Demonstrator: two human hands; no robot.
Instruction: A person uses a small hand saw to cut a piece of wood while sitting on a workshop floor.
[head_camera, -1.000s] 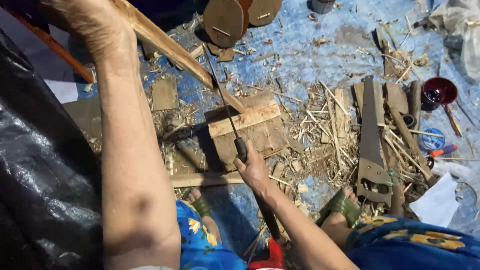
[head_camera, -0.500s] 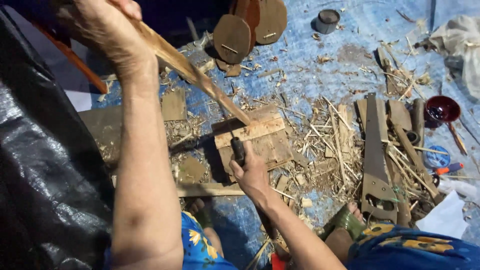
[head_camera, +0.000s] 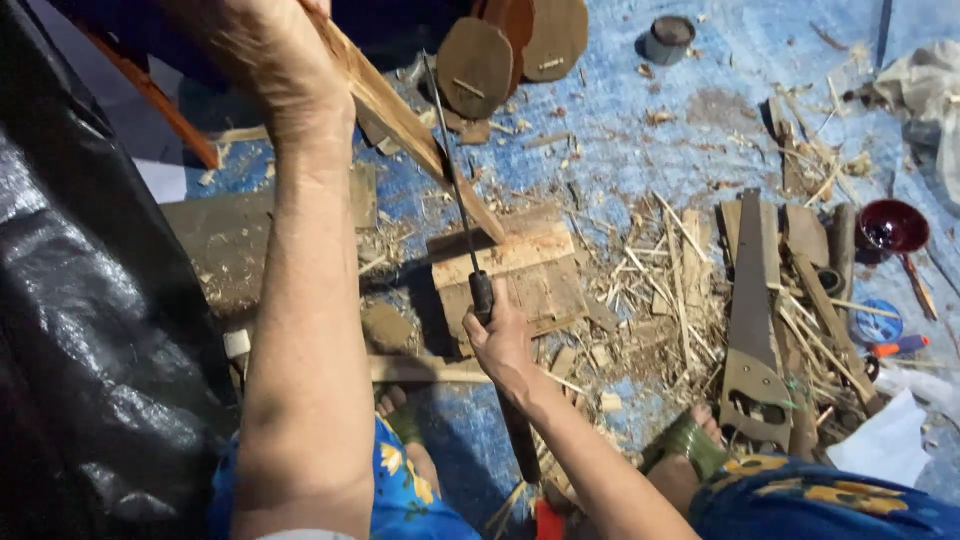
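My left hand (head_camera: 262, 62) grips the upper end of a long wooden slat (head_camera: 400, 115) that slants down to a wooden block (head_camera: 520, 270) on the blue tarp. My right hand (head_camera: 500, 335) is closed around the dark handle of a long thin knife (head_camera: 455, 190). Its blade points up and away, lying against the slat's edge. The slat's lower tip rests on the block.
Wood shavings and splinters (head_camera: 680, 290) litter the tarp. A handsaw (head_camera: 752, 330) lies at right beside wooden strips, a dark red bowl (head_camera: 892, 226) and a small tin (head_camera: 668, 38). Oval wooden pieces (head_camera: 478, 65) lie at the top. Black plastic sheeting (head_camera: 90, 350) fills the left.
The view has shifted, so the block sits lower and more central. My right hand and the knife have moved up the slat, the blade now reaching higher along its edge.
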